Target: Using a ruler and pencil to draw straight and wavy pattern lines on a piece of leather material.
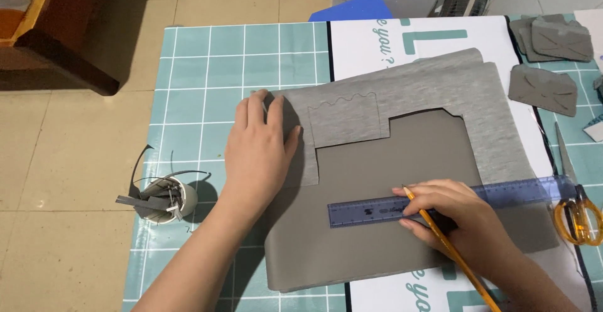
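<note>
**Ruler and pencil on a cut grey sheet**

While the work table [207, 67], covered in a teal grid-pattern cloth, fills most of the view, the main thing on it is the large grey sheet [377, 224], lying flat at the middle with a lighter heathered grey piece [440, 92] on top of its upper part, cut out in a stepped shape. The left hand [257, 152] lies open and flat, fingers spread, pressing on the left edge of the lighter piece where it overlaps the sheet. Across the lower half of the sheet lies a translucent blue ruler [370, 211], slightly tilted, its right end reaching past the sheet's edge. The right hand [452, 215] rests on the ruler, fingers closed around a yellow pencil [449, 249] whose tip touches the sheet at the ruler's upper edge.

Orange-handled scissors [575, 205] lie just beside the ruler's right end, small cut grey pieces [543, 89] sit at the far right, and a white cup of grey offcuts [166, 199] stands near the table's left edge.

The likely risk is a slipping ruler: only the pencil hand weighs on it, so sideways pencil pressure could swing it and skew the line. The left hand, well apart, steadies the fabric, not the ruler.
</note>
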